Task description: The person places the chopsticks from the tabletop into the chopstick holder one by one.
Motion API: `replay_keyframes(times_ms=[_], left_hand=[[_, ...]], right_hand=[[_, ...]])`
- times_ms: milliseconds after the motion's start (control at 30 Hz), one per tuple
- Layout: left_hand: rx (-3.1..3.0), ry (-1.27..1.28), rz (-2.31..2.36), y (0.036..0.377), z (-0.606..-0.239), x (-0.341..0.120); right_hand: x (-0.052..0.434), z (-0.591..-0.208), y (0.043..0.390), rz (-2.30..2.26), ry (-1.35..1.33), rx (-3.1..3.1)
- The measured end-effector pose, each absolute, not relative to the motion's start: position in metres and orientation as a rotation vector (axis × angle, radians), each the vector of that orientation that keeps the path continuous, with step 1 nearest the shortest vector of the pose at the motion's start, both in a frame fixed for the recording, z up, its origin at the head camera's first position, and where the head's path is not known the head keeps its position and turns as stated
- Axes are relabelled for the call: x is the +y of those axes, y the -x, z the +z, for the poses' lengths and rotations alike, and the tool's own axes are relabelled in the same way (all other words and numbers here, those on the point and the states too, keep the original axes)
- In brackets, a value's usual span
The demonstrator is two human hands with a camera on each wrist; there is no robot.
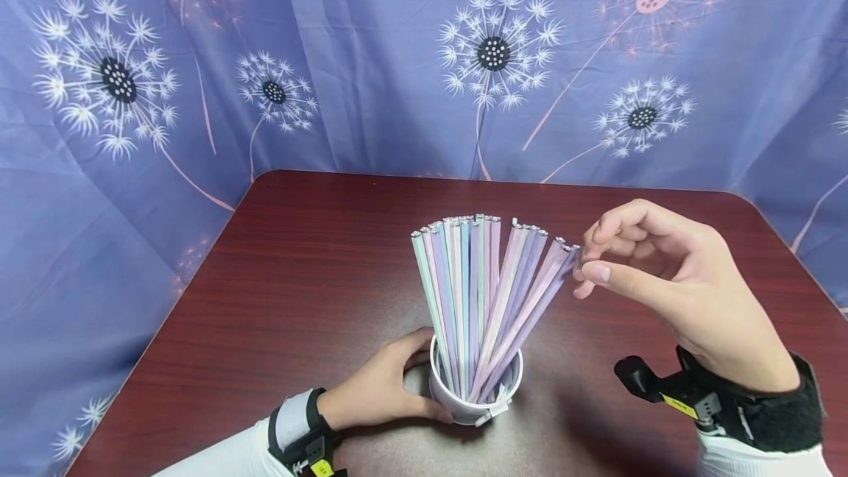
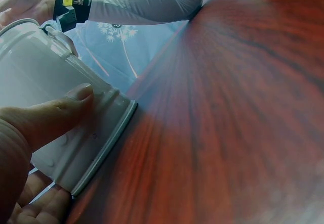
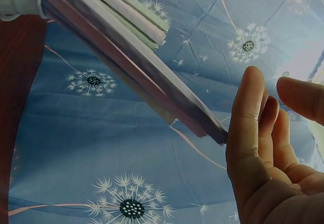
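A white cup (image 1: 475,397) stands on the dark red table (image 1: 298,278) and holds several pastel paper sticks (image 1: 473,285) that fan upward. My left hand (image 1: 391,385) grips the cup's left side; in the left wrist view its thumb (image 2: 66,110) presses the cup wall (image 2: 45,77). My right hand (image 1: 587,256) hovers at the right of the fan, fingers loosely curled. One finger (image 3: 248,128) touches the tip of the outermost stick (image 3: 152,77), and the thumb (image 3: 304,97) stays apart from it.
A blue curtain with dandelion prints (image 1: 364,57) hangs behind and to both sides of the table. The table's rounded far edge (image 1: 490,181) meets it. Both wrists carry black camera straps (image 1: 702,396).
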State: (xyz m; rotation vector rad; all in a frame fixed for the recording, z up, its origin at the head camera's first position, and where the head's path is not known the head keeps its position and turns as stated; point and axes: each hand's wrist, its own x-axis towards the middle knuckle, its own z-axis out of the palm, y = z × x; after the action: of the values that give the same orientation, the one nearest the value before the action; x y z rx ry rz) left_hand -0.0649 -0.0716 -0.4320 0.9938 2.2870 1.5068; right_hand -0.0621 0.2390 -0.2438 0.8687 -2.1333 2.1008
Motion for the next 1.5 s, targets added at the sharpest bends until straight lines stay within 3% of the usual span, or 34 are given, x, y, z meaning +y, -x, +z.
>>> replay_keyframes(times_ms=[267, 500, 733, 900, 1033, 1267, 1500], left_hand=[[2.276, -0.994, 1.514, 0.067, -0.431, -0.072], [2.289, -0.968, 1.496, 0.069, -0.429, -0.074], [2.302, -0.964, 1.460, 0.067, -0.430, -0.076], [2.269, -0.979, 1.468, 0.065, -0.433, -0.076], [2.260, -0.986, 1.469, 0.063, -0.434, -0.076], [2.306, -1.030, 1.428, 0.063, -0.432, -0.075], [2.336, -1.072, 1.424, 0.064, -0.430, -0.074]], right_hand=[[0.241, -0.248, 0.070, 2.259, -0.968, -1.902], [0.244, -0.257, 0.091, 2.325, -0.771, -1.884], [0.236, -0.306, 0.146, 1.519, -0.424, -2.598], [0.230, -0.354, 0.181, 0.934, -0.502, -2.850], [0.231, -0.386, 0.197, 0.921, -0.516, -2.916], [0.206, -0.379, 0.215, 0.653, 0.173, -3.305], [0.223, -0.377, 0.219, 0.696, -0.106, -3.265]])
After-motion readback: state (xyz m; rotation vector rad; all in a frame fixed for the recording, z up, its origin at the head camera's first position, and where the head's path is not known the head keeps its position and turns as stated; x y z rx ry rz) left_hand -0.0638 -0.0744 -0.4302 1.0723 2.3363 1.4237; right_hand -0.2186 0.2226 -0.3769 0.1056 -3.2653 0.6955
